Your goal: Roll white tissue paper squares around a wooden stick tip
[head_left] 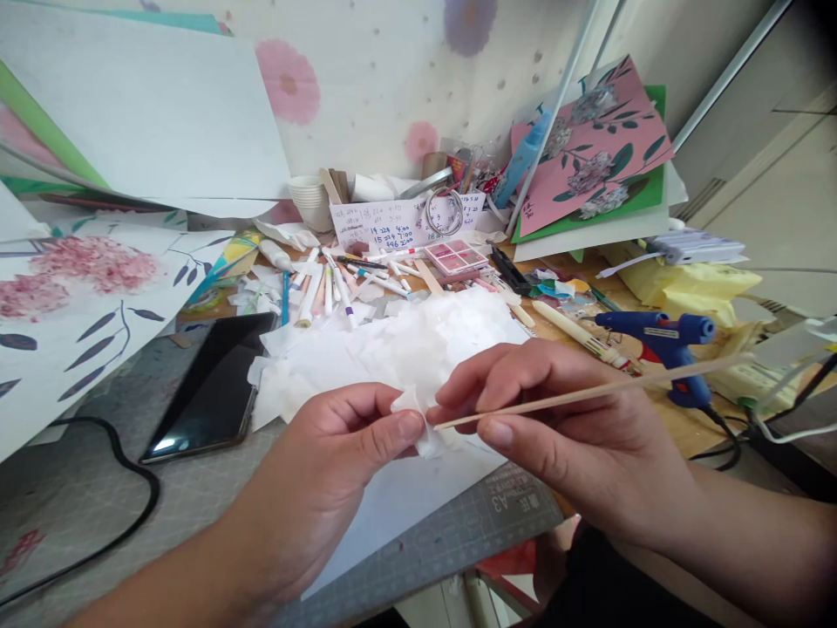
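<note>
Between thumb and fingers, my left hand (353, 445) pinches a small piece of white tissue paper (425, 436). My right hand (562, 427) grips a thin wooden stick (602, 387), whose pointed tip meets the tissue piece. The stick slants up to the right, its far end free. Just beyond both hands lies a loose pile of white tissue pieces (385, 349) on a white sheet of paper (398, 515). Part of the left fingertips is hidden behind the tissue.
A black phone (206, 384) rests left of the pile on a grey cutting mat (118, 515). At right stands a blue glue gun (667, 336) with its cord. Several markers (340, 288) and a pink palette (456, 257) lie behind. Flower artworks (602, 148) lean on both sides.
</note>
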A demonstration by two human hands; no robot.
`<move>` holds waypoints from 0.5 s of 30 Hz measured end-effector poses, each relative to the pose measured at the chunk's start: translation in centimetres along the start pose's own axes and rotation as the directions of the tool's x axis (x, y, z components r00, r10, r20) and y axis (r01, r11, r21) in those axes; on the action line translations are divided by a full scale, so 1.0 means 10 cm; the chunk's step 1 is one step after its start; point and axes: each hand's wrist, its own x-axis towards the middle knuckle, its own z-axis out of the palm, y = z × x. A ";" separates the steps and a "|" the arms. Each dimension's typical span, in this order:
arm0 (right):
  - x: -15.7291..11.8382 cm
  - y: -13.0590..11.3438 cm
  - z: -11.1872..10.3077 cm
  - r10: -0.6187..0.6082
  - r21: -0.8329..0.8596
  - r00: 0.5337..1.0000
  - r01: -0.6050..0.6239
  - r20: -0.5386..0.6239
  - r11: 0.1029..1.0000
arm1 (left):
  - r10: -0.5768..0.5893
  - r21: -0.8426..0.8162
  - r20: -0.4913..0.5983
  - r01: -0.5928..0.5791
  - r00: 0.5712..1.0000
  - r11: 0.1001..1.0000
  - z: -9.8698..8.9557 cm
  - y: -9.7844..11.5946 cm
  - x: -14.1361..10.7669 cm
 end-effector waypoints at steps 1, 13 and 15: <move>0.00 0.00 0.01 -0.006 -0.017 1.000 0.006 -0.004 1.000 | 0.007 0.007 -0.003 -0.007 1.000 1.000 0.00 0.00 0.01; 0.01 -0.03 0.01 -0.087 -0.174 0.996 0.090 0.025 0.981 | 0.013 -0.018 -0.022 -0.014 1.000 1.000 0.01 0.00 0.01; 0.01 -0.04 0.02 -0.100 -0.202 0.994 0.107 0.041 0.974 | 0.013 -0.030 -0.017 -0.014 1.000 0.999 0.01 0.00 0.01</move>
